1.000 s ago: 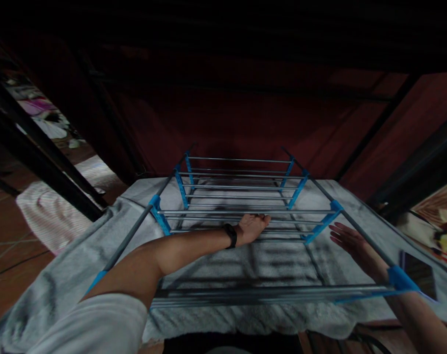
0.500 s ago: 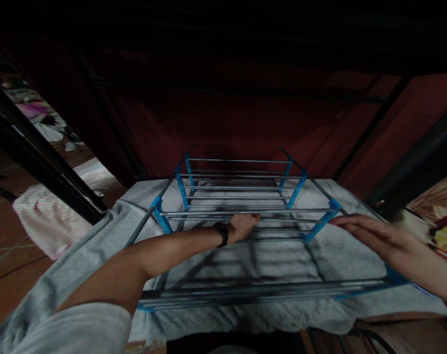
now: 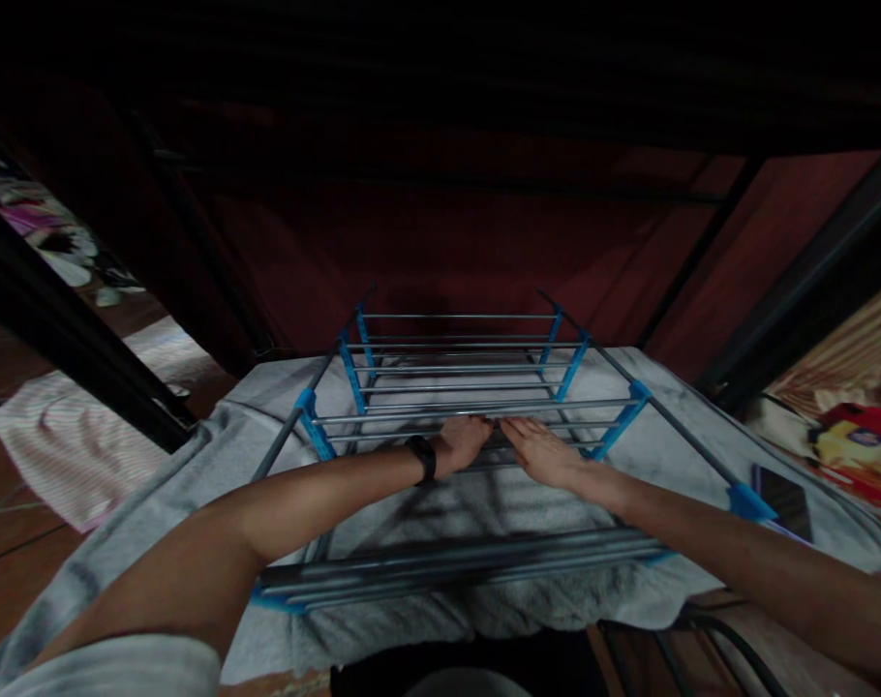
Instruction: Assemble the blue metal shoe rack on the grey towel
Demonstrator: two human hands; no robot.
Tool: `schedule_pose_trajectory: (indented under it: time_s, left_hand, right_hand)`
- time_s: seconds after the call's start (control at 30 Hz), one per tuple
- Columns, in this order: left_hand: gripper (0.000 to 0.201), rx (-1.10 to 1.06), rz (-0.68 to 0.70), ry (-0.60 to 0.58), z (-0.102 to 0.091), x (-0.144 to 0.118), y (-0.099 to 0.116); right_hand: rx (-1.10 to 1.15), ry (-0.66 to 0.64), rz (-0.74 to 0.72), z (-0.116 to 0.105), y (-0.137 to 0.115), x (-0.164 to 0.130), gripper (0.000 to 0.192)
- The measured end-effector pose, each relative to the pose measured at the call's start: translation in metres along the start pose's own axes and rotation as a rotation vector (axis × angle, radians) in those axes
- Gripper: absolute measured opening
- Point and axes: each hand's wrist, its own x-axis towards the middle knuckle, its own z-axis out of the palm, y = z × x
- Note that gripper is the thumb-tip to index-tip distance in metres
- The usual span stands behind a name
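Observation:
A rack of grey metal tubes joined by blue plastic brackets lies on a grey cloth. My left hand, with a black band on the wrist, is closed around a cross tube near the rack's middle. Close beside it, my right hand rests its fairly straight fingers on or against the same tubes. The undersides of both hands are hidden, and I see nothing else in them. Several tubes run together across the near end, below my forearms.
Grey cloth covers the surface under the rack. A dark phone-like object lies at right, near a red and yellow package. Dark posts and a dark red panel enclose the far side. Striped fabric lies left.
My right hand has moved left from the rack's right side to the middle tubes, beside my left hand. The left hand keeps its place on the tube. The view has shifted slightly.

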Motion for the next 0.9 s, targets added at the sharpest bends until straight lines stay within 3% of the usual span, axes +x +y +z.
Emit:
schedule_pose_trajectory:
  time_s: [0.2, 0.33, 0.4, 0.5, 0.57, 0.63, 0.67, 0.73, 0.8, 0.83, 0.87, 0.9]
  left_hand:
    - [0.036, 0.018, -0.049, -0.03, 0.0, -0.002, 0.001]
    - [0.052, -0.003, -0.008, -0.054, -0.012, -0.038, -0.008]
    - [0.063, -0.111, 0.086, -0.102, -0.034, -0.066, -0.02]
    - [0.053, -0.43, 0.067, -0.247, -0.09, -0.106, -0.048]
    - [0.04, -0.661, -0.023, -0.479, -0.134, -0.126, -0.074]
    - [0.032, -0.911, -0.202, -0.497, -0.166, -0.143, -0.106]
    - [0.03, -1.021, -0.321, -0.378, -0.174, -0.151, -0.123]
    - [0.028, -1.107, -0.464, 0.071, -0.171, -0.166, -0.158]
    - [0.028, -1.144, -0.566, 0.573, -0.144, -0.18, -0.188]
    - [0.027, -1.178, -0.637, 0.743, -0.124, -0.185, -0.199]
    - [0.027, -1.186, -0.717, 0.813, -0.103, -0.19, -0.206]
    - [0.028, -1.186, -0.779, 0.799, -0.083, -0.193, -0.209]
  right_hand:
    - [-0.01, -0.138, 0.067, -0.017, -0.01, 0.04, 0.04]
    - [0.005, -0.156, 0.055, -0.018, -0.012, 0.044, 0.034]
    - [0.005, -0.158, 0.043, -0.017, -0.011, 0.042, 0.031]
    - [0.016, -0.145, 0.035, -0.016, -0.01, 0.039, 0.029]
    - [0.041, -0.135, 0.046, -0.016, -0.009, 0.038, 0.029]
    - [0.065, -0.132, 0.052, -0.015, -0.009, 0.04, 0.03]
    - [0.072, -0.132, 0.049, -0.015, -0.01, 0.041, 0.031]
    - [0.082, -0.138, 0.033, -0.013, -0.012, 0.043, 0.031]
    - [0.086, -0.135, -0.005, -0.01, -0.017, 0.046, 0.031]
    - [0.086, -0.127, -0.031, -0.009, -0.02, 0.048, 0.032]
    - [0.088, -0.116, -0.06, -0.008, -0.024, 0.05, 0.033]
    - [0.092, -0.106, -0.086, -0.007, -0.027, 0.053, 0.035]
